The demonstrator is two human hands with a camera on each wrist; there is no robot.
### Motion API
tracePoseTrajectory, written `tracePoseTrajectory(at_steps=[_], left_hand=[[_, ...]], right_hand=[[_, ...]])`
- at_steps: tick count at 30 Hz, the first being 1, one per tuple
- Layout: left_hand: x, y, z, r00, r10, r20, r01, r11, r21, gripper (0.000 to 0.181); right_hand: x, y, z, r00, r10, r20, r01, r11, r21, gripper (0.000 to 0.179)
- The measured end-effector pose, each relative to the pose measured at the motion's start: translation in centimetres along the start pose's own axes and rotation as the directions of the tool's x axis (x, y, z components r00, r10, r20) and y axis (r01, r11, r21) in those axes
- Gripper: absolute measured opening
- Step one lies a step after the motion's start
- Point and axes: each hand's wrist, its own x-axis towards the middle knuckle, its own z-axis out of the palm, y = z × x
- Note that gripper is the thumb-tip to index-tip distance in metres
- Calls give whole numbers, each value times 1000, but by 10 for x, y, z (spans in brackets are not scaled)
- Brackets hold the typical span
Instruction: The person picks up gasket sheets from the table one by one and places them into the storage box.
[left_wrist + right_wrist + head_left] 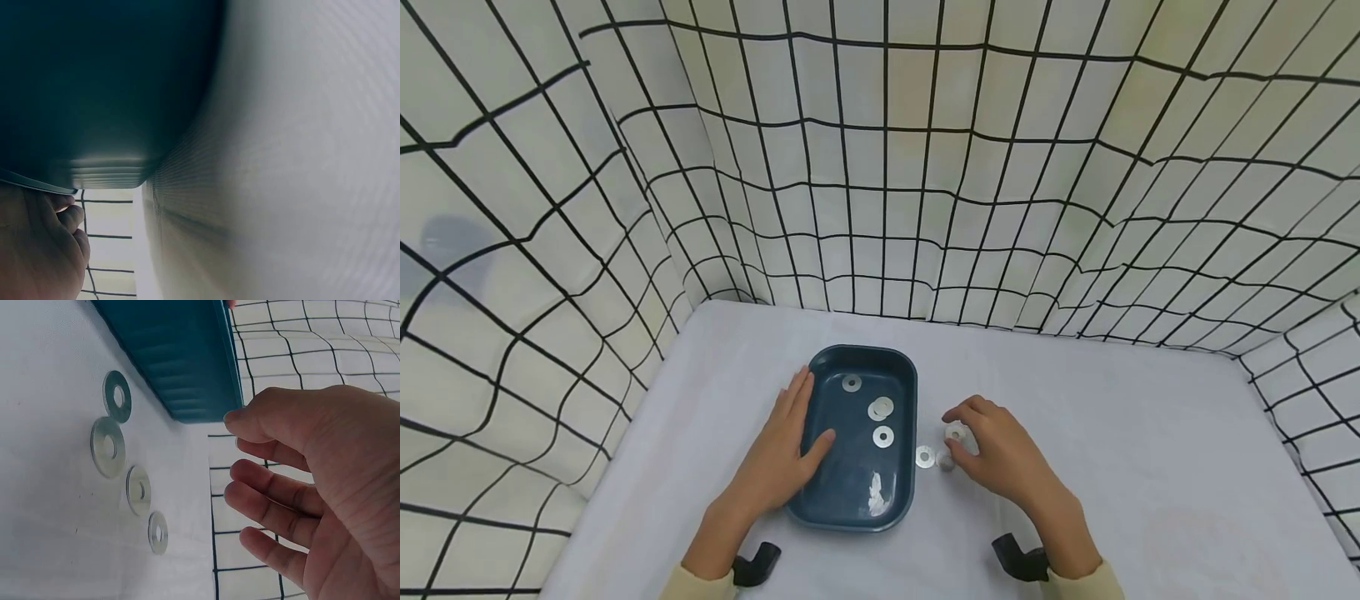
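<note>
Dark-blue tray [846, 467] sits left of middle on the white-covered counter [1150, 458], black mesh [886, 129] at the far side. The left hand [782, 454] lies along its left rim, fingers straight, clasping nothing, probably steadying it. The right hand [1000, 446], half-curled and apparently empty, hovers by four flat washers [99, 453] to the tray's right, partly hiding some from above; the tray's wall separates these from other washers [876, 437] inside.
</note>
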Motion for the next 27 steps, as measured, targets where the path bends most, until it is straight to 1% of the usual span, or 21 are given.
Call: tracePoseTrajectory(at_steps=[2, 5, 9, 15, 20, 23, 27], left_hand=[[0, 0, 0, 1000, 5, -3, -5, 1000, 12, 90], [0, 0, -1, 1000, 9, -5, -9, 1000, 28, 90], [-1, 1, -2, 1000, -1, -1, 1, 1000, 23, 90], [-1, 4, 1, 1000, -9, 19, 8, 1000, 3, 90], [0, 2, 1, 1000, -14, 16, 13, 1000, 13, 91], [2, 1, 1, 1000, -3, 17, 2, 1000, 10, 91], [2, 0, -1, 1000, -6, 18, 6, 1000, 12, 91]], right_hand=[[-3, 2, 1, 1000, 26, -15, -26, 1000, 5, 28], [-6, 6, 6, 999, 49, -10, -48, 998, 29, 29], [-10, 9, 14, 998, 65, 15, -66, 996, 62, 28], [-14, 15, 27, 995, 99, 25, -100, 992, 74, 26], [-13, 18, 35, 997, 61, 37, -63, 996, 64, 23], [-14, 18, 37, 998, 53, 37, -55, 998, 41, 23], [-14, 17, 39, 998, 44, 43, -46, 998, 38, 25]])
